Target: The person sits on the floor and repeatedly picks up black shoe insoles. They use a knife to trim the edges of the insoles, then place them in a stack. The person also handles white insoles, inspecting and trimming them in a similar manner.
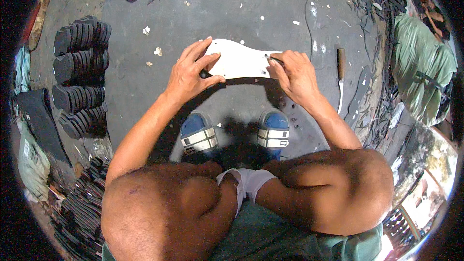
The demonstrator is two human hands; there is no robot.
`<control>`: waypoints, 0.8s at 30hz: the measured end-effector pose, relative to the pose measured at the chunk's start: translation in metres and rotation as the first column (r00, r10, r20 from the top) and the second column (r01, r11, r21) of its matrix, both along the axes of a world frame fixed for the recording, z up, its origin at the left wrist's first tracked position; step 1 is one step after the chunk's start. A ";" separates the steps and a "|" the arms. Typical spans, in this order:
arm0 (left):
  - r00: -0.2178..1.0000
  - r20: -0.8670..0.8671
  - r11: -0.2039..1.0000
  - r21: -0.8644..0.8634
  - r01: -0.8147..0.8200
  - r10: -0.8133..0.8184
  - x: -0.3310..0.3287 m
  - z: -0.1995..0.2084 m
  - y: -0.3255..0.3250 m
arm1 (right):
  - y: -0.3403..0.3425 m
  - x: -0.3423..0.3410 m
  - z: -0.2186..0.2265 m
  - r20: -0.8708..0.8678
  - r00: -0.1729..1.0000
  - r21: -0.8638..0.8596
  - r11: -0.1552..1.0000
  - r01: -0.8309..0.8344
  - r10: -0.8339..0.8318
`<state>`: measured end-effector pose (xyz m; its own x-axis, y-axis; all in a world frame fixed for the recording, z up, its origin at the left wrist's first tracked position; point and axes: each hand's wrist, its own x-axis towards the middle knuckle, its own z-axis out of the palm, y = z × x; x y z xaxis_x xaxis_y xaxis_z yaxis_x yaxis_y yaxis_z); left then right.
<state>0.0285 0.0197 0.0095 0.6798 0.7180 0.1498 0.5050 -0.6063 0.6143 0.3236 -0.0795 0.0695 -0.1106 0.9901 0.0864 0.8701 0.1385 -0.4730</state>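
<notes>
In the head view, a white sole-shaped template (241,60) is held crosswise between the two hands, over a dark mat (232,17). Its wider left end is spanned by the left hand (190,75), which is partly open: the thumb is laid at the near edge and the fingers are spread over the end and far edge. By the left thumb a small dark patch is seen, which cannot be identified. The right hand (296,76) is more closed, with its fingers curled at the right end; a slim dark object (274,60) seems to be pinched there, pointed at the small holes in the template, though its kind cannot be told.

The step in hand is judged to be steadying the template with the left hand while the right works at the holed end. For the next move, a firm left hold and fine control of the right fingertips are called for, so that the template is not shifted.

To the right of the right hand, a wooden-handled knife (340,70) is laid on the mat, apart from the fingers. To the left of the left hand, rows of black sole pieces (79,65) are stacked. Nearer the body than both hands, blue sandals with white straps (199,137) are worn.
</notes>
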 end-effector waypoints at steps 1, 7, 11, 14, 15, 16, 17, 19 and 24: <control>1.000 -0.003 1.000 0.002 -0.002 0.002 0.001 0.003 0.001 | 0.002 0.001 -0.005 0.042 0.999 0.006 1.000 -0.010 0.010; 1.000 -0.010 1.000 -0.028 -0.013 0.012 0.004 0.003 0.002 | 0.012 -0.003 -0.013 0.119 0.992 0.015 0.999 -0.031 0.029; 1.000 -0.019 0.998 -0.064 -0.012 0.010 0.001 0.002 0.004 | 0.017 -0.004 -0.003 0.162 0.986 -0.085 0.996 -0.035 0.049; 0.999 0.035 0.999 -0.027 -0.031 0.031 0.005 0.000 0.005 | 0.021 -0.016 0.014 0.029 0.999 0.043 0.999 -0.027 0.025; 0.999 0.028 0.998 -0.038 -0.040 0.041 0.001 -0.001 0.000 | 0.017 -0.028 0.016 -0.035 0.999 0.057 0.998 -0.013 0.015; 0.998 0.047 0.999 -0.016 -0.029 0.029 0.004 -0.001 0.005 | 0.025 -0.035 0.012 -0.122 0.990 0.101 0.993 -0.062 0.074; 0.998 0.056 0.999 -0.036 -0.022 0.024 0.004 -0.001 0.003 | 0.026 -0.050 0.006 -0.179 0.979 0.123 0.989 -0.077 0.098; 0.997 0.066 0.998 -0.056 -0.029 0.033 0.001 0.000 0.002 | 0.039 -0.069 -0.021 -0.238 0.961 0.104 0.987 -0.120 0.142; 0.996 0.050 0.989 -0.133 -0.061 0.068 0.001 0.002 -0.002 | 0.056 -0.084 -0.038 -0.105 0.973 0.144 0.972 -0.188 0.204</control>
